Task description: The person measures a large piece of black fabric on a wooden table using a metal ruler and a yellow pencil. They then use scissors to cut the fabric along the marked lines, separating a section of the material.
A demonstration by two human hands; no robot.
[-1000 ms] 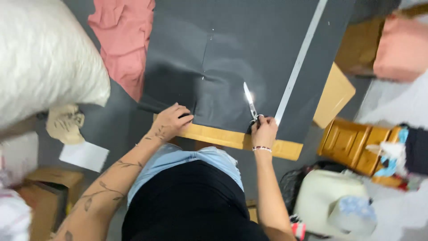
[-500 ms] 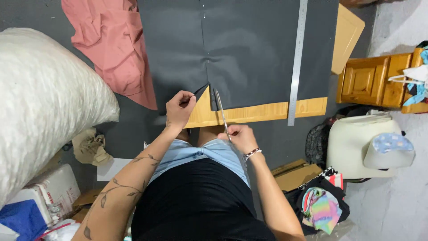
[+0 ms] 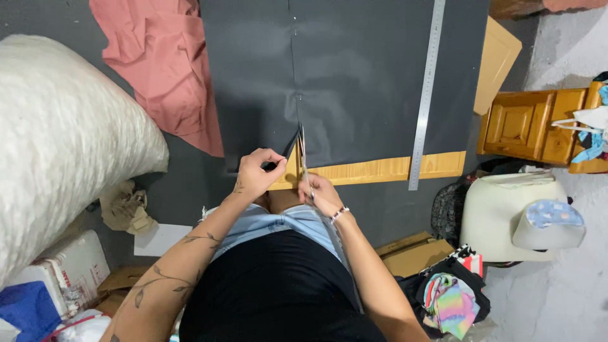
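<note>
A large sheet of dark grey fabric lies flat on a wooden table. My left hand pinches the fabric's near edge and lifts a corner beside a slit. My right hand grips a pair of scissors, blades pointing away from me into the slit at the fabric's edge. A long metal ruler rests on the fabric to the right, running away from me.
A pink cloth lies at the left of the table. A big white stuffed sack fills the left side. A small wooden cabinet, a white stool, cardboard boxes and a colourful bag stand at the right.
The view has shifted so the table edge sits straight ahead. My right hand brought the scissors from raised in the air down into the fabric edge, and my left hand now lifts that edge.
</note>
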